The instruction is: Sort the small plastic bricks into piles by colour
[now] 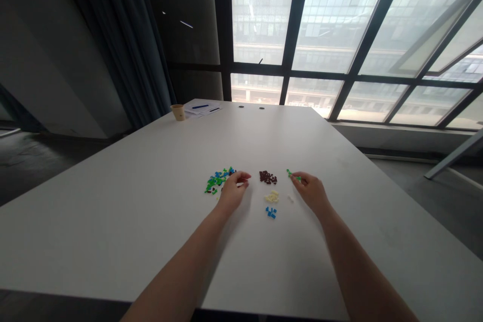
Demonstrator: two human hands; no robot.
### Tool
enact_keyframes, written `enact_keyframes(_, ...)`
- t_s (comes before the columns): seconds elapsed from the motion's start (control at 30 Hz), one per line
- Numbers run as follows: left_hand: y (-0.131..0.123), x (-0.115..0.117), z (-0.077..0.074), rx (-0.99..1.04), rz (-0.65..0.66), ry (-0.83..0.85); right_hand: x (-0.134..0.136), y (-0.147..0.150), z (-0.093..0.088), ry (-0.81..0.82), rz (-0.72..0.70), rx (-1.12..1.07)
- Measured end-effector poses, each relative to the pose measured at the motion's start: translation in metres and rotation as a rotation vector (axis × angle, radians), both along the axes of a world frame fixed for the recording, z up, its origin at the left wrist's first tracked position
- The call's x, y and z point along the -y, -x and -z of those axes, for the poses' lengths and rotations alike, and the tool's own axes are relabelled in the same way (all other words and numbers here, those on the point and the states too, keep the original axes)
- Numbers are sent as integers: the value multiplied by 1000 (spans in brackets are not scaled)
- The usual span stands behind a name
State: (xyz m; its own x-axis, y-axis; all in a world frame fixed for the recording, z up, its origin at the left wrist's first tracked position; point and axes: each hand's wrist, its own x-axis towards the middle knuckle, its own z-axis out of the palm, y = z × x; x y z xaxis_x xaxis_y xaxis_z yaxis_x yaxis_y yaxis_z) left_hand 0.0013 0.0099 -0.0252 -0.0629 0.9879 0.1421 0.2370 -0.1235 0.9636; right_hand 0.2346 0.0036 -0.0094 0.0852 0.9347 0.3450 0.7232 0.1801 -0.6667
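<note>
And here's the right hand (310, 192), fingertips (296, 181) pinched narrow on a little green brick (293, 175) — its long axis lies slanted across the white table (113, 201), the far end pointing up and left toward the dark brown bricks (267, 177). Over on the other side, the left hand (233, 192) sits just beside a pile of green and blue bricks (218, 180), its fingers (241, 177) curled in — holding anything? I can't tell from here. Between the hands lie those brown bricks, then cream bricks (271, 196), then blue bricks (270, 212). Far down the table, a paper cup (178, 112) stands near some papers (199, 108).
</note>
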Motion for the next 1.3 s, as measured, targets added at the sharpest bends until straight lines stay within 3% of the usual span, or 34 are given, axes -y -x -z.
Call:
enact_keyframes(0.2, -25, 14, -4, 668, 164, 310, 14, 33, -1, -87, -296, 4)
enact_keyframes(0.43, -29, 18, -10, 991, 207, 563, 20, 42, -2, -113, -387, -37)
enact_keyframes(0.7, -29, 21, -15, 1003, 219, 676, 22, 43, -1, -153, -443, -11)
enact_keyframes(0.9, -28, 22, -12, 933, 362, 645, 24, 47, 1, -139, -456, -4)
enact_keyframes(1.3, -26, 21, -7, 795, 470, 683, 24, 47, 0, -223, -396, 3)
